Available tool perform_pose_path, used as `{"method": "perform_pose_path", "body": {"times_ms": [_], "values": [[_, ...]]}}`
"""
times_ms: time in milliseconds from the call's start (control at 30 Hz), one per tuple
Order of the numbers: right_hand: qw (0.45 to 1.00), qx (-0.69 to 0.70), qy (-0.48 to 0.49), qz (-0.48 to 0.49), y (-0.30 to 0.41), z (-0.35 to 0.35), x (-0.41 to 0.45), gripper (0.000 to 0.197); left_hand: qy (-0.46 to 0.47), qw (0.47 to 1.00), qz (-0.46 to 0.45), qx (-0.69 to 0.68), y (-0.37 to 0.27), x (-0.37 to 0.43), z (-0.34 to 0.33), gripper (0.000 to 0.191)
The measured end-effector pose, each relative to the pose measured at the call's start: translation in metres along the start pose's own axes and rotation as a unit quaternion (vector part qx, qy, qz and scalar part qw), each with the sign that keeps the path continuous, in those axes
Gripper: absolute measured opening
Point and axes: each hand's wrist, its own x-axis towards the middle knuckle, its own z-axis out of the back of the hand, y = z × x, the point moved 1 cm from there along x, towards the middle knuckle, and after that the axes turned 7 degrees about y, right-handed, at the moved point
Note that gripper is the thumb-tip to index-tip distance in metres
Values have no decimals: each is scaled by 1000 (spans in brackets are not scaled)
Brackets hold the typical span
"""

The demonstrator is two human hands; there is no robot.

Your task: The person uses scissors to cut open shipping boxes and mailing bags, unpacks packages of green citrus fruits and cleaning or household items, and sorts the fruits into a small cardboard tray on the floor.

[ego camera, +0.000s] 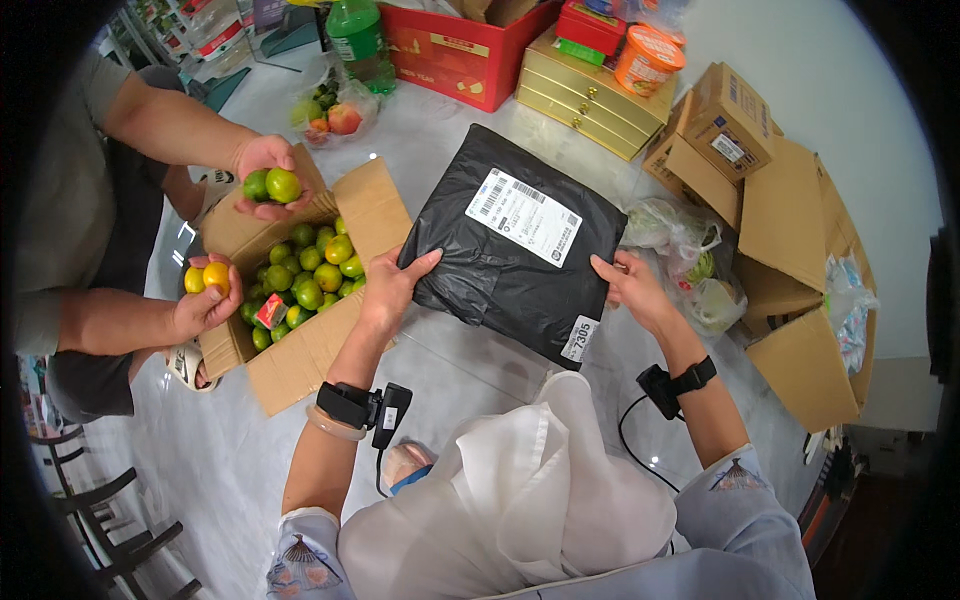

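Note:
Both of my hands grip a black plastic mailing parcel (465, 247), held out flat above the tiled floor. My left hand (394, 281) pinches its left edge, thumb on top. On the opposite edge, my right hand (634, 285) holds it the same way, with the fingers underneath partly hidden. A white shipping label (525, 217) with print and barcodes is stuck on the upper face. A smaller white sticker (580, 339) sits at the near right corner.
Left, an open cardboard box (292, 375) holds green citrus fruit (307, 259); another person's hands (202, 307) hold several fruits. Bagged fruit (330, 116), a green bottle (360, 45), a red box (450, 56) and gold drawers (585, 97) stand beyond. Right are bagged vegetables (697, 262) and open cartons (795, 352).

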Motion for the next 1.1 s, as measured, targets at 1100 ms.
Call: {"method": "perform_pose_path", "body": {"times_ms": [1100], "values": [[951,-168,-61,254,108,11,56,29,-14,995,-74,-65,-44,17,-2,30]]}}
